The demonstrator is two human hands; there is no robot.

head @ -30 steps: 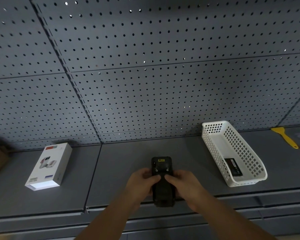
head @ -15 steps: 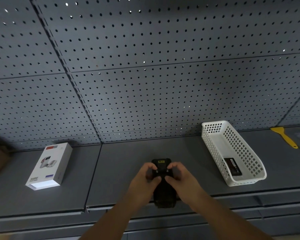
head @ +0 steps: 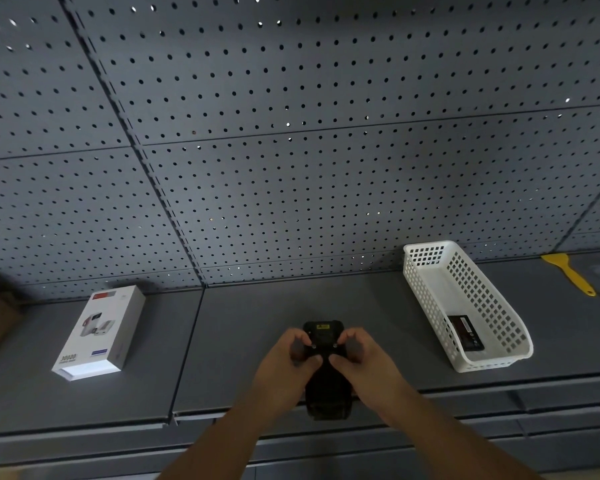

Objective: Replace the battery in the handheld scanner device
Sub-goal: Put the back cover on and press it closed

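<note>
Behind everything stands a grey pegboard wall [head: 291, 168], above a grey shelf [head: 250, 323] with open room mid-span. Toward the right edge sits a white basket [head: 499, 306] holding a battery [head: 465, 332]; a white box [head: 99, 332] lies left. Left hand [head: 284, 368] and right hand [head: 364, 365] have fingers clamped on the black scanner [head: 324, 372], at the shelf's front edge.

One second ago both thumbs lie together low on the back of the scanner [head: 324, 344], and the fingers are wrapped around its sides. Now the left hand [head: 284, 367] and the right hand [head: 362, 365] are a little higher on it. Their index fingers are curled onto its upper part, one at each side, and the thumbs press just below.
</note>
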